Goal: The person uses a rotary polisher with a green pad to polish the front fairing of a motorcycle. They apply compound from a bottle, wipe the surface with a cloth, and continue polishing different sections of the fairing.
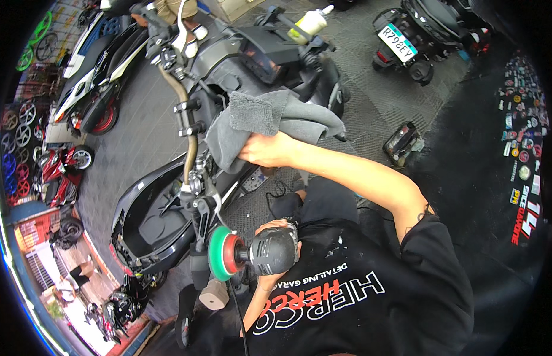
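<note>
My right hand (269, 150) grips a grey microfibre towel (253, 111), which drapes over the front of a black scooter (222, 66). Its fingertips are hidden by the cloth. Lower down, my left hand (271, 224) holds a black polisher (273, 251), whose body covers much of the palm. The polisher's round pad (221, 253) has a green face and a red-orange backing, turned sideways toward the scooter. A bronze-coloured handlebar (192, 153) crosses in front of the towel. The scooter's seat compartment (158, 227) is uncovered.
A bottle (308, 26) rests by the scooter's front end. A power cord (237, 307) hangs below the polisher pad. On the ribbed floor lies a dark scooter part (404, 143). Other scooters (98, 66) stand around, and a person's shoe (199, 32) shows at the top.
</note>
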`<state>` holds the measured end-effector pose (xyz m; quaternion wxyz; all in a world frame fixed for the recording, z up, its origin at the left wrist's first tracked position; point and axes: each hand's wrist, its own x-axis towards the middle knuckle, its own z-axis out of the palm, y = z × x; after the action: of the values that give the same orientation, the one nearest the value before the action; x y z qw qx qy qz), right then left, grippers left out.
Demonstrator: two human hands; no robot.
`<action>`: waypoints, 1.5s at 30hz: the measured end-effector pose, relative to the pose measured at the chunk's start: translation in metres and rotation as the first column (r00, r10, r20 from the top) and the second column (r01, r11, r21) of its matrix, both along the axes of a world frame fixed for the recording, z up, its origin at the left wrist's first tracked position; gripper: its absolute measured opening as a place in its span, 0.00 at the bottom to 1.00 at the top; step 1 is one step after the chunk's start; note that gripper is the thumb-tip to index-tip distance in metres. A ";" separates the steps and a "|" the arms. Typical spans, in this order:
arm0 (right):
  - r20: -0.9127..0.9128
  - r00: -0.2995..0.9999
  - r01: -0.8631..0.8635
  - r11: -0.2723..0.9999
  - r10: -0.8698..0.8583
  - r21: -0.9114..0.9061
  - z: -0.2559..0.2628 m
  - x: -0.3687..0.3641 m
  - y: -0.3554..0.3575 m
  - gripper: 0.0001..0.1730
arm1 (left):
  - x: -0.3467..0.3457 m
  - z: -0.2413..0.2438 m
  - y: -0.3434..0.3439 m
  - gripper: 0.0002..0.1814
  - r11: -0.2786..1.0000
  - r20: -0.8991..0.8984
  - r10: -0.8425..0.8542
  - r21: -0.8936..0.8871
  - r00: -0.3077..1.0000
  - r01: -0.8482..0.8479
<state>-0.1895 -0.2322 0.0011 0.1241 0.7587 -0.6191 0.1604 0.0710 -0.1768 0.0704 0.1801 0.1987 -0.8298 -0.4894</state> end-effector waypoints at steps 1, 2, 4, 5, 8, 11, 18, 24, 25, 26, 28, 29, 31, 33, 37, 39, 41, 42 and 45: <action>-0.016 1.000 0.008 0.996 -0.007 0.090 -0.002 -0.001 0.010 0.21 | -0.002 0.000 0.002 0.25 0.999 -0.017 0.009 0.036 1.000 -0.009; -0.031 0.999 0.018 0.984 -0.013 0.180 -0.004 -0.002 0.021 0.21 | -0.004 0.001 0.004 0.25 0.997 -0.033 0.019 0.073 0.999 -0.017; 0.203 0.978 0.008 0.985 -0.043 0.170 -0.021 -0.014 0.051 0.21 | -0.011 -0.001 0.008 0.26 0.996 -0.035 0.017 0.087 0.999 -0.014; 0.318 0.947 0.001 0.988 -0.052 0.157 -0.029 -0.019 0.064 0.21 | -0.011 0.000 0.010 0.26 0.998 -0.010 0.012 0.055 1.000 -0.011; 0.401 0.886 0.129 0.955 -0.232 0.266 0.000 -0.023 0.092 0.20 | -0.015 0.009 0.015 0.21 0.998 0.015 0.050 -0.031 0.999 -0.050; 0.389 0.789 0.379 0.875 -0.475 0.300 0.011 -0.022 0.119 0.30 | -0.010 0.009 0.016 0.27 0.997 0.053 -0.015 -0.079 0.999 0.019; 0.293 0.558 0.779 0.612 -0.777 0.140 0.010 -0.042 0.089 0.47 | -0.002 0.004 0.024 0.30 0.985 0.051 0.056 0.159 0.997 -0.063; 0.371 0.606 0.702 0.692 -0.704 0.168 -0.016 0.028 0.117 0.43 | 0.012 -0.008 0.022 0.33 0.992 0.073 0.022 0.124 0.997 -0.031; 0.433 0.584 0.708 0.692 -0.687 0.141 -0.017 0.036 0.111 0.43 | 0.015 -0.010 0.021 0.33 0.995 0.076 0.010 0.096 0.997 -0.017; 0.438 0.583 0.714 0.689 -0.685 0.127 -0.020 0.037 0.102 0.42 | 0.016 -0.020 0.018 0.33 0.999 0.068 -0.016 0.049 0.998 0.013; 0.448 0.615 0.675 0.727 -0.649 0.126 -0.011 0.039 0.079 0.39 | 0.015 -0.018 0.016 0.33 0.997 0.091 -0.028 0.069 0.995 0.022; 0.422 0.696 0.595 0.796 -0.581 0.114 -0.002 0.037 0.070 0.34 | 0.014 -0.017 0.014 0.33 0.997 0.102 -0.033 0.075 0.994 0.025; 0.405 0.823 0.457 0.888 -0.397 -0.058 -0.015 0.037 0.059 0.30 | 0.015 -0.015 0.012 0.32 0.990 0.133 -0.058 0.135 0.989 0.040; 0.404 0.831 0.445 0.893 -0.382 -0.072 -0.037 0.051 0.064 0.30 | 0.015 -0.014 0.018 0.33 0.958 0.073 0.023 0.282 0.997 -0.042; 0.524 0.693 0.602 0.797 -0.494 -0.045 -0.086 0.077 0.077 0.30 | 0.019 -0.011 0.007 0.34 0.996 0.071 -0.079 0.057 0.994 0.075; 0.504 0.702 0.620 0.779 -0.502 -0.087 -0.109 0.073 0.078 0.31 | 0.020 -0.009 0.004 0.32 0.994 0.110 -0.107 -0.025 0.988 0.111; 0.591 0.662 0.647 0.749 -0.461 -0.140 -0.109 0.076 0.076 0.29 | 0.023 0.001 0.000 0.31 0.970 0.194 -0.130 -0.179 0.972 0.166; 0.680 0.611 0.666 0.727 -0.405 -0.166 -0.109 0.080 0.079 0.29 | 0.020 0.004 -0.003 0.30 0.956 0.225 -0.140 -0.224 0.964 0.191; 0.834 0.440 0.700 0.709 -0.333 -0.086 -0.108 0.098 0.108 0.23 | 0.036 -0.005 -0.009 0.34 0.988 0.163 -0.125 -0.067 0.979 0.137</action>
<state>-0.0918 -0.1244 -0.1065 0.0521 0.3328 -0.7650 0.5490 0.1069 -0.1860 0.0652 0.0888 0.1747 -0.8711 -0.4503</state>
